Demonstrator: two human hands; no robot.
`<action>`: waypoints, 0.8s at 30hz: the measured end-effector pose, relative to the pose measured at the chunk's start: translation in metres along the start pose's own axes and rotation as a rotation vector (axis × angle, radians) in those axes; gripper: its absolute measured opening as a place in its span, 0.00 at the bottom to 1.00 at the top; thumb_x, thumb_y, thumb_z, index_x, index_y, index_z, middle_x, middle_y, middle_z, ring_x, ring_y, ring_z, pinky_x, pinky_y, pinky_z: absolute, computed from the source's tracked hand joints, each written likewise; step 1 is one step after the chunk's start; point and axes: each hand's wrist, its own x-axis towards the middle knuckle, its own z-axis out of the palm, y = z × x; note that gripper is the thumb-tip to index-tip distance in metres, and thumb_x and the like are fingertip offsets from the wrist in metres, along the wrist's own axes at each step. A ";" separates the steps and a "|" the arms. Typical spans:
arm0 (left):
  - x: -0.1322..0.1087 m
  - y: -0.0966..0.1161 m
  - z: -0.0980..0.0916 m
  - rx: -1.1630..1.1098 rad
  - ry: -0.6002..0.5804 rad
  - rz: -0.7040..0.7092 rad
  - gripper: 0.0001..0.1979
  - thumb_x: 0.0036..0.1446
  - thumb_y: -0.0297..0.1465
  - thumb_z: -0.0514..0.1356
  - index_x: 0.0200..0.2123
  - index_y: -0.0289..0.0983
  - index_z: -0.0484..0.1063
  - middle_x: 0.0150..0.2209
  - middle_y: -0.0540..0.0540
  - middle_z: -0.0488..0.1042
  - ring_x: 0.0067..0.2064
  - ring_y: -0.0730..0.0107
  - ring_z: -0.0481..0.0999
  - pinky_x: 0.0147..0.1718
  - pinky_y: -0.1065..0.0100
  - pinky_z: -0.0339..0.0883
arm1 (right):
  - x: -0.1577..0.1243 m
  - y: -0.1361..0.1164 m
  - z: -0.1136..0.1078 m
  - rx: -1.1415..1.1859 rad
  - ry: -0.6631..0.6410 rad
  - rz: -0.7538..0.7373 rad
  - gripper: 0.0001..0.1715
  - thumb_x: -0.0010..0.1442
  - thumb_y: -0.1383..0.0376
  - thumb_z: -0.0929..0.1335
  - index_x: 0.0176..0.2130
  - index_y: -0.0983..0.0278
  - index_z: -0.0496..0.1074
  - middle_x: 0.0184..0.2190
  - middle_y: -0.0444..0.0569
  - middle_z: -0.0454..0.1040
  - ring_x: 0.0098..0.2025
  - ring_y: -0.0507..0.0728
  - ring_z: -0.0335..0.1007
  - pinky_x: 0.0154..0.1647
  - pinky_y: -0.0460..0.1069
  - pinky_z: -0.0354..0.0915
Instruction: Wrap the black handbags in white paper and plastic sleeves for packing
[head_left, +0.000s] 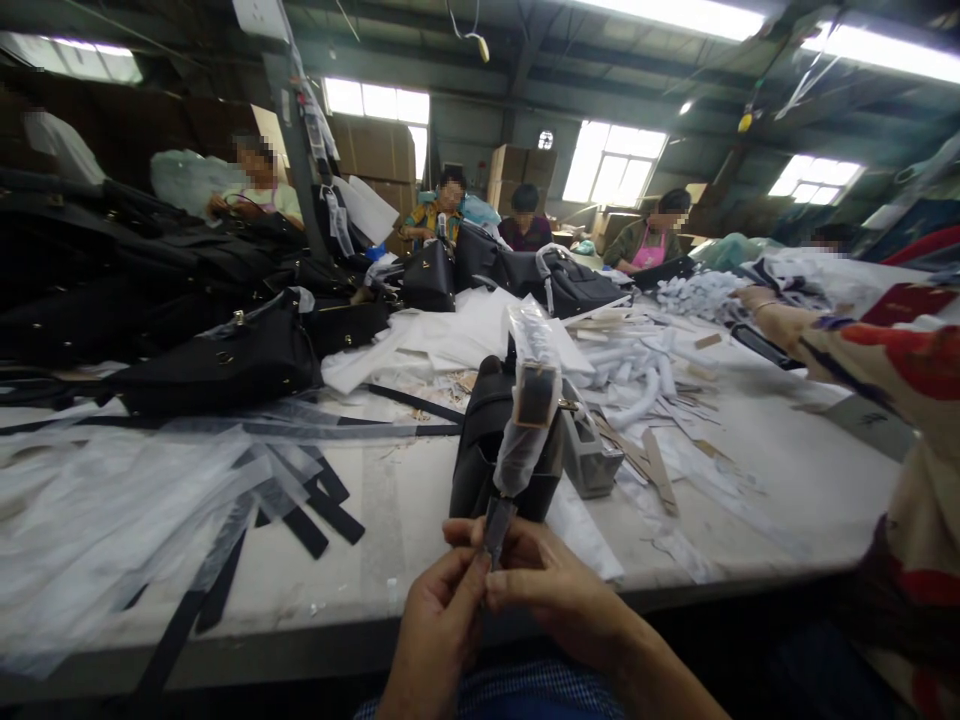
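Pinching blk strap (498,522) w/ hands (444,603)

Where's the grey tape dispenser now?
In the head view, the dispenser sits on the table, just right of the black bag, beyond the right hand.

Can make out no legible word, brand or number. Can see a dark mark (874,421) on the grey board (847,425) at right, too small and blurred to read. Can find faint specks (925,304) on the red cover (898,312) at far right, perhaps lettering. Can pick out a gold emblem (225,357) on the large black bag (214,384) at left, and a smaller gold mark (426,265) on the upright bag (435,288) farther off, near the middle, but cannot read either.
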 end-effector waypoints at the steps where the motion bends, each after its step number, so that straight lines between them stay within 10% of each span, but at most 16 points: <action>1: 0.001 -0.001 0.001 -0.003 0.024 0.043 0.28 0.44 0.55 0.69 0.29 0.35 0.72 0.18 0.56 0.61 0.17 0.83 0.51 0.16 0.76 0.42 | 0.002 0.004 0.003 -0.032 0.054 -0.023 0.22 0.47 0.63 0.79 0.42 0.64 0.77 0.52 0.53 0.77 0.48 0.58 0.74 0.43 0.47 0.68; 5: 0.002 -0.006 0.002 0.034 0.061 0.058 0.29 0.45 0.58 0.66 0.27 0.36 0.70 0.17 0.57 0.57 0.16 0.84 0.48 0.15 0.76 0.39 | 0.009 0.017 0.012 -0.198 0.221 -0.115 0.22 0.61 0.51 0.71 0.43 0.68 0.78 0.38 0.53 0.80 0.27 0.50 0.70 0.29 0.45 0.65; 11: -0.001 -0.010 -0.003 0.066 0.008 0.026 0.28 0.49 0.58 0.63 0.23 0.37 0.66 0.13 0.61 0.47 0.15 0.84 0.44 0.14 0.76 0.37 | -0.011 -0.005 -0.007 -0.584 0.113 -0.126 0.29 0.68 0.47 0.62 0.48 0.66 0.78 0.37 0.54 0.82 0.41 0.59 0.78 0.46 0.52 0.70; 14: 0.003 -0.016 -0.004 0.046 0.017 0.069 0.27 0.49 0.57 0.63 0.26 0.37 0.69 0.17 0.57 0.60 0.14 0.84 0.47 0.13 0.76 0.38 | -0.021 -0.039 -0.021 -0.791 0.325 -0.284 0.30 0.67 0.45 0.62 0.37 0.65 0.80 0.29 0.52 0.81 0.33 0.59 0.78 0.38 0.51 0.71; 17: 0.007 -0.020 -0.001 0.105 0.027 0.117 0.26 0.53 0.56 0.61 0.28 0.37 0.71 0.18 0.55 0.64 0.14 0.83 0.51 0.13 0.76 0.41 | -0.012 -0.087 -0.016 -0.677 0.504 -0.555 0.25 0.65 0.47 0.66 0.49 0.62 0.76 0.39 0.51 0.82 0.42 0.59 0.78 0.48 0.53 0.71; 24: 0.004 -0.007 0.000 0.293 -0.004 0.334 0.24 0.60 0.52 0.57 0.31 0.36 0.77 0.27 0.46 0.75 0.30 0.67 0.74 0.29 0.71 0.66 | 0.040 -0.209 0.042 -0.326 0.121 -0.308 0.20 0.64 0.51 0.68 0.37 0.66 0.74 0.27 0.48 0.76 0.24 0.51 0.70 0.27 0.45 0.71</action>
